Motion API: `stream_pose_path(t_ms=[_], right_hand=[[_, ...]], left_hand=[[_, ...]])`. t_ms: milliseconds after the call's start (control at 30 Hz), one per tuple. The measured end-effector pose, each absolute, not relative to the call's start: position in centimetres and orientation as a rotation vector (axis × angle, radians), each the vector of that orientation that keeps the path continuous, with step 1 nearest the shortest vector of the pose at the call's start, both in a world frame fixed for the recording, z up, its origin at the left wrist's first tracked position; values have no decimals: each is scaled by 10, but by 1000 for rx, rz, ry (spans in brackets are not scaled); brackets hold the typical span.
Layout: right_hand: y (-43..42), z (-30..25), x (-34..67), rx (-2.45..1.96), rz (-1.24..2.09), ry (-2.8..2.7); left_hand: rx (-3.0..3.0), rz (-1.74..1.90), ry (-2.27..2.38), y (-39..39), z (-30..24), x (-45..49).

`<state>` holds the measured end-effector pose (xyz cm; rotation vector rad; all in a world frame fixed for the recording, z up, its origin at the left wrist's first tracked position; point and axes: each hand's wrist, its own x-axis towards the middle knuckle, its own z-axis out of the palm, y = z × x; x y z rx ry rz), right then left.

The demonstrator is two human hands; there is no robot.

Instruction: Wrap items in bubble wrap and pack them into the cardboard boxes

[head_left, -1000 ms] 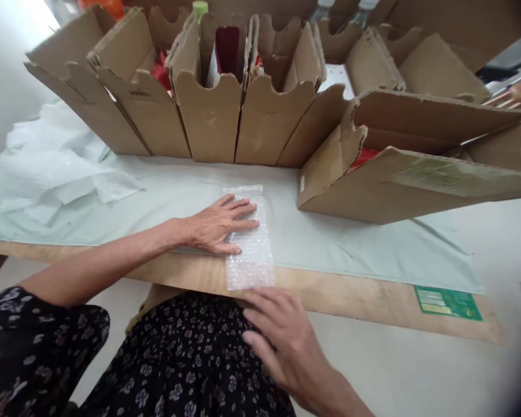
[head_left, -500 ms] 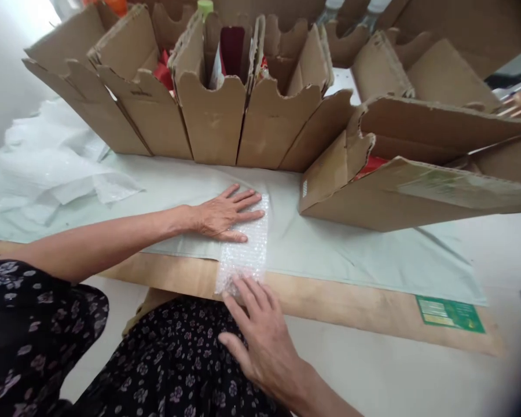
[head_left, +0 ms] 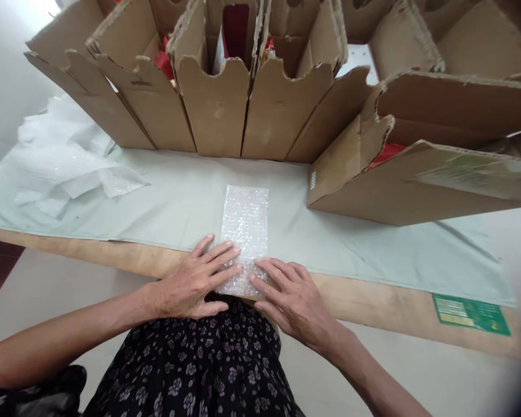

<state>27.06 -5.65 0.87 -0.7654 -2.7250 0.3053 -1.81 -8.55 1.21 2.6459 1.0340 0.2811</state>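
A rectangular piece of bubble wrap [head_left: 245, 217] lies flat before me, its near end at the table's front edge. My left hand [head_left: 195, 281] rests on its lower left side with the fingers spread. Across from it, my right hand [head_left: 293, 298] touches the lower right side, fingers stretched out and thumb apart. Neither hand grips anything. Whether the bubble wrap is a bag or a folded sheet I cannot tell.
Several open cardboard boxes [head_left: 215, 110] stand in a row at the back. Another cardboard box [head_left: 399, 191] is at the right. Crumpled white packing sheets [head_left: 69, 156] lie at the left. A pale green cloth [head_left: 178, 191] covers the wooden table [head_left: 351, 295]; a green label [head_left: 471, 314] is at its front right.
My left hand has slid from the upper part of the bubble wrap down to its lower left. My right hand has shifted up and right onto the lower right edge. The view has tilted slightly.
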Motion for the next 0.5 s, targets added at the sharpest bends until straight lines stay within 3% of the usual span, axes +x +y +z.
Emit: stream_pose_path(t_ms=[300,500], right_hand=[[-57,12,257,-746,378,-2439],[-34,28,247,-1025,866,-2137]], left_hand=[[2548,575,1059,-86,18,-10],[2416,647,1112,-86,26,-10]])
